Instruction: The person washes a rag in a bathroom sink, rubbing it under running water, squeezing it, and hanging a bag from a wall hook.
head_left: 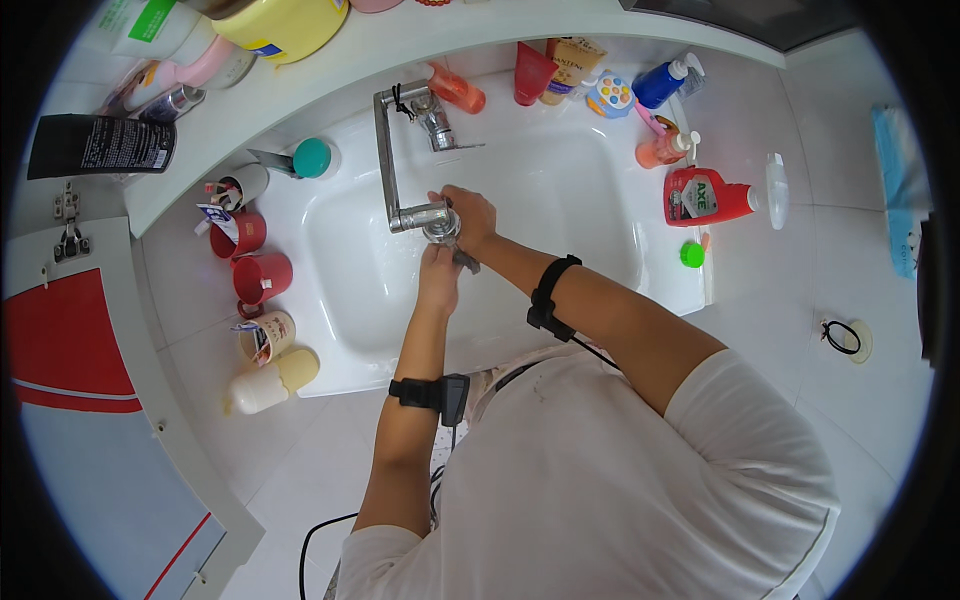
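A chrome faucet (384,150) with a long bent spout reaches over the white sink basin (560,190). My right hand (470,215) is closed on the round outlet (438,230) at the spout's end. My left hand (438,272) sits just below it, fingers curled around a small grey metal tool (466,263) that pokes out beside the palm. The two hands touch under the outlet. Black straps with small devices are on both forearms.
Two red cups (262,275), a beige cup and a cream bottle (268,385) line the sink's left rim. A red detergent bottle (705,197), a green cap (691,255) and several bottles stand right and behind. A shelf above holds a yellow tub (285,25).
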The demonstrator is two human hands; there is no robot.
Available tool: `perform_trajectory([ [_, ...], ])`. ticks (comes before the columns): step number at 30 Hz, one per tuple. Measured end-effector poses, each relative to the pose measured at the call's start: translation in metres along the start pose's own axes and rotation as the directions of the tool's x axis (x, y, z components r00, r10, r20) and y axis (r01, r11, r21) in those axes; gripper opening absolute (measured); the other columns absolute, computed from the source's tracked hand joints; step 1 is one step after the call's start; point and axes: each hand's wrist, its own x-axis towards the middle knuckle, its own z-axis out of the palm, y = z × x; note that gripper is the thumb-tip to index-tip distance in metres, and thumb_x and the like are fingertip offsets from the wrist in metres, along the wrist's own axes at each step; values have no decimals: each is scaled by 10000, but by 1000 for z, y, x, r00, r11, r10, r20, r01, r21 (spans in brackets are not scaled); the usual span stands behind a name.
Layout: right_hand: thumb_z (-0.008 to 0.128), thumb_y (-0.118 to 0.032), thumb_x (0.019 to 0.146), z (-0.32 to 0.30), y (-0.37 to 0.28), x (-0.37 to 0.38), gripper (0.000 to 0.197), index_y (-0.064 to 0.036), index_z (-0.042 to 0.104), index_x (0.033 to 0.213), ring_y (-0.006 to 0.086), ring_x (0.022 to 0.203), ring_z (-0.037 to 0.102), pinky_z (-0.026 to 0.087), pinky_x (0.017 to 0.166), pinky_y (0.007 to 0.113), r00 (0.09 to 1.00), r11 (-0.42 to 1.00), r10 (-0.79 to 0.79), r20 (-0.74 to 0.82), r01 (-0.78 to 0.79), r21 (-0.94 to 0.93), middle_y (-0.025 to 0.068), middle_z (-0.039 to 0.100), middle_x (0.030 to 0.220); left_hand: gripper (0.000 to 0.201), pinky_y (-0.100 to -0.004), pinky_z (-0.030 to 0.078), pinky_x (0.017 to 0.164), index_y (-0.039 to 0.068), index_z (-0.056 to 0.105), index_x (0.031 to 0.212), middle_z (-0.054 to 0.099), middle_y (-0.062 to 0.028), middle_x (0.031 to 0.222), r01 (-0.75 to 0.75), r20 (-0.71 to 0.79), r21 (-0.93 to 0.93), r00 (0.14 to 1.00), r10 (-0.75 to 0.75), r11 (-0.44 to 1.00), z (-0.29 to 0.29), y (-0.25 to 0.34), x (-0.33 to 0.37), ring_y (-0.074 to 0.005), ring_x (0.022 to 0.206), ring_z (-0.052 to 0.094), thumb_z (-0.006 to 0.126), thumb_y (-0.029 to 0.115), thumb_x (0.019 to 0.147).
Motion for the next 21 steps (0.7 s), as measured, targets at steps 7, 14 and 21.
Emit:
perform_trajectory([
  [7,567,-303,766,-14,70,36,304,-19,588,872,273,627,559,437,596,336,867,877,-315,387,110,468,134,584,703,118,-189,360,546,1,589,870,545,-7,709,-268,-136,666,874,467,696,-31,46,-3,-52,600,448,504,40,796],
  [14,556,-240,799,-94,53,14,286,-13,589,970,138,750,529,423,706,259,756,967,-245,607,237,95,52,582,809,102,-211,384,537,2,594,852,554,-16,685,-310,39,834,857,513,455,-47,46,-7,-78,576,482,539,52,781],
  [21,547,-226,812,-101,24,-21,256,-22,597,958,105,746,530,434,674,246,818,705,-83,570,-356,614,35,581,825,163,-235,437,630,9,556,885,592,-43,786,-5,47,214,999,-5,977,-45,54,-5,-114,690,563,467,136,833],
])
